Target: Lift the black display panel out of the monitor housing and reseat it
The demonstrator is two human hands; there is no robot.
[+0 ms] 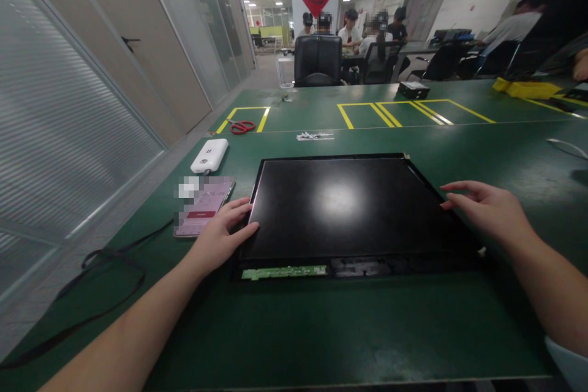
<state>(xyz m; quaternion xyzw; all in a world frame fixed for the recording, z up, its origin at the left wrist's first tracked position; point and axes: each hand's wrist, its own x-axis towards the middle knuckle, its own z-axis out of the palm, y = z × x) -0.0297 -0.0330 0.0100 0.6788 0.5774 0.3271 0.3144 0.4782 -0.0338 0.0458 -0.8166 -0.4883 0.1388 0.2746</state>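
Observation:
A black flat display panel (367, 208) lies face up in a dark frame, its glossy surface reflecting a bright patch of light. Along the near edge of the frame runs a narrow green circuit board (285, 272). My left hand (225, 226) grips the panel's left edge, thumb at the rim and fingers along the side. At the right edge, my right hand (487, 208) has its fingers stretched out and parted; its fingertips are at the rim, and whether they press on it I cannot tell. Left of the panel lies a lit phone (206, 205), close to my left hand.
On the green table (349, 324) are a white power bank (210, 155), red-handled scissors (242, 127), small white scraps (315, 136) and a black box (413, 90). A dark strap (114, 303) trails at the left. Several people sit at the back beyond a black chair (318, 60).

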